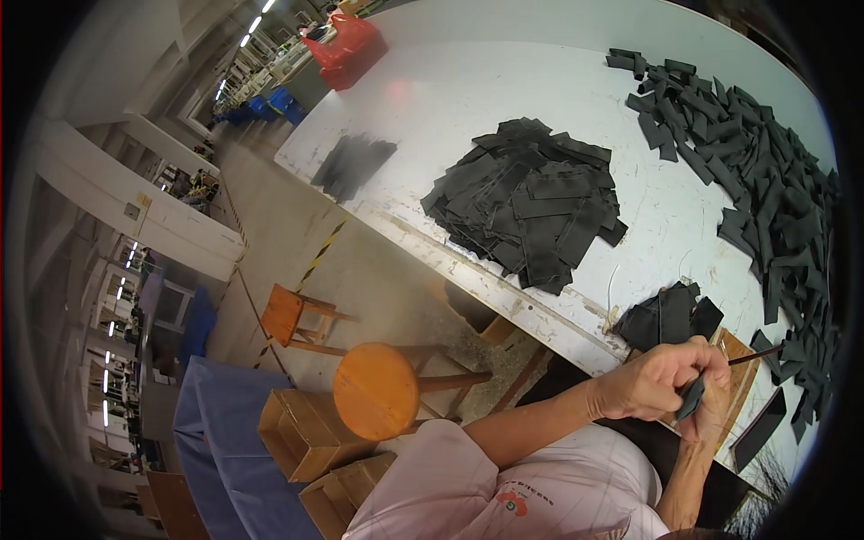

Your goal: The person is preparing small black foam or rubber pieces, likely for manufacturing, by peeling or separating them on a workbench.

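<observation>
My left hand [643,385] and my right hand [713,396] are closed close together at the table's near edge. Between them they grip a small dark fabric piece [691,399], mostly covered by fingers. A thin dark rod [756,355] juts out to the right from beside the fingers; its kind and which hand holds it, if either, I cannot tell. Just beyond my hands lies a small bunch of dark fabric pieces [661,317]. A brown wooden board [736,371] is partly hidden behind my right hand. One flat dark strip [760,428] rests right of it.
The white table [414,108] carries a heap of flat dark pieces [531,198], a fanned stack [353,166] and a long pile of folded dark pieces [765,180]. A red bag [346,52] sits at the far corner. Stools [376,391] and cardboard boxes [310,436] stand at left.
</observation>
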The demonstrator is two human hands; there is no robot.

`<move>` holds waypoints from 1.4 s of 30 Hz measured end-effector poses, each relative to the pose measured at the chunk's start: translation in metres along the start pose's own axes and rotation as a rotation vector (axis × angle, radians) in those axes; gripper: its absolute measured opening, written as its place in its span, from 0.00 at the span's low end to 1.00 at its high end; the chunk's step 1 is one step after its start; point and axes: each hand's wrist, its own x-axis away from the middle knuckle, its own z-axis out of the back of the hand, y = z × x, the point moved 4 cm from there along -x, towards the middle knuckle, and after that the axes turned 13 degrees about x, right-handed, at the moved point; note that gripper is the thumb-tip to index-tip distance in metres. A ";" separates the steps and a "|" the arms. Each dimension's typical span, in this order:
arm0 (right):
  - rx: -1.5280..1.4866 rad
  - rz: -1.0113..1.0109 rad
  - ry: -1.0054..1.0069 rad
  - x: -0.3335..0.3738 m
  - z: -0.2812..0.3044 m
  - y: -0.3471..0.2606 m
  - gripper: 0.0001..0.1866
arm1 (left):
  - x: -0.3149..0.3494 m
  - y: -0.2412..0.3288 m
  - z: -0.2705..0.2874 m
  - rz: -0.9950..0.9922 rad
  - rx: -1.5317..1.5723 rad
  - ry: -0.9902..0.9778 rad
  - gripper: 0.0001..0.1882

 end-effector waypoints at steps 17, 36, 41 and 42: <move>0.795 0.345 0.254 0.021 0.002 -0.109 0.05 | -0.039 0.007 -0.032 -0.113 0.240 0.116 0.13; 0.203 -0.097 -0.025 -0.032 0.052 -0.091 0.13 | -0.102 0.003 -0.009 -0.085 1.132 0.213 0.19; 0.078 -0.286 -0.035 -0.017 0.070 -0.047 0.12 | -0.084 -0.022 0.035 -0.074 0.715 0.545 0.17; 0.072 -0.283 -0.025 -0.014 0.071 -0.049 0.12 | -0.083 -0.023 0.035 -0.071 0.715 0.547 0.17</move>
